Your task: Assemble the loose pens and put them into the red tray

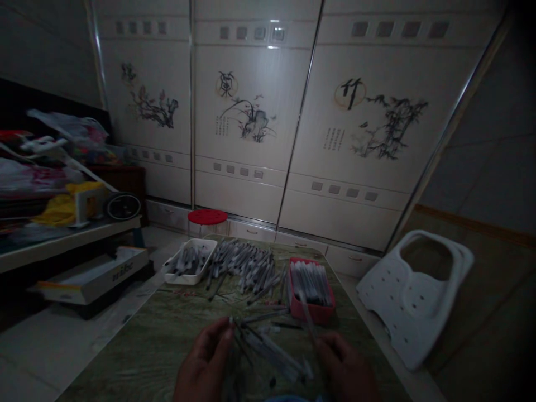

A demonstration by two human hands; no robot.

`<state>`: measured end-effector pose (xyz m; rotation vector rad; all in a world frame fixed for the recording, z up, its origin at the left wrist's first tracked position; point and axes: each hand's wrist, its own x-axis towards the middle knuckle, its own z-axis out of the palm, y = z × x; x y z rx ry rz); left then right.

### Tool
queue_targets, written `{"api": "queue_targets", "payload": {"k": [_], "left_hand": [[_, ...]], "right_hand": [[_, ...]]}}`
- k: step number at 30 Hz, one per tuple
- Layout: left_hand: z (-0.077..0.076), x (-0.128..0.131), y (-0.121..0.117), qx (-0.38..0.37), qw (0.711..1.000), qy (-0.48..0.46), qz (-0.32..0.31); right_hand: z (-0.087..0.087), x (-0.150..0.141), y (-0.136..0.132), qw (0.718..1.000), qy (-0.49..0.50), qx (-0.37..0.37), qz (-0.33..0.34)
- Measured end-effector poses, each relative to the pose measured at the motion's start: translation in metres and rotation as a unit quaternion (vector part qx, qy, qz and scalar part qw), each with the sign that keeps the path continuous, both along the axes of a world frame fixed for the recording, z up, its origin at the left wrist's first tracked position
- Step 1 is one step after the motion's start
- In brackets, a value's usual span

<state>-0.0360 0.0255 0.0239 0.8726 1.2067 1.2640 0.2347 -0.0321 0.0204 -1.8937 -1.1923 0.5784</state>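
Note:
My right hand (345,365) is closed on a pen (308,317), a slim, pale, see-through one that points up and away toward the red basket. The red basket (313,314) holds a dense row of pens standing at a slant. At left, the thumb and fingers of my left hand (205,360) are pinched together; a small pale tip shows between them, too blurred to name. Loose pens (272,349) lie on the wood-patterned table (138,352) between my hands. Farther back spreads a big heap of pens (245,262), beside a white tray (184,279) with more pens in it.
A red stool (207,216) stands behind the table, before sliding cabinet doors (251,195). On the right a white plastic folding seat (414,301) leans near the wall. To the left are a cluttered bench (62,244) and an open carton (104,276) below it.

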Motion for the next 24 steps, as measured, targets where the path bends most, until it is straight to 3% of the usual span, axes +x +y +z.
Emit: {"api": "queue_targets", "payload": {"k": [5, 9, 15, 24], "left_hand": [[-0.001, -0.02, 0.005, 0.0, 0.999, 0.039, 0.028], [0.003, -0.03, 0.007, 0.013, 0.997, 0.049, 0.051], [0.008, -0.043, 0.012, -0.008, 0.997, 0.021, 0.076], [0.007, -0.058, 0.013, -0.02, 0.995, -0.028, 0.098]], "right_hand": [[0.041, 0.018, 0.054, 0.991, -0.128, 0.0, -0.03], [0.057, 0.029, 0.103, 0.972, -0.221, -0.06, -0.045], [0.058, 0.032, 0.138, 0.949, -0.282, -0.141, -0.014], [0.05, 0.028, 0.138, 0.939, -0.319, -0.129, 0.006]]}}
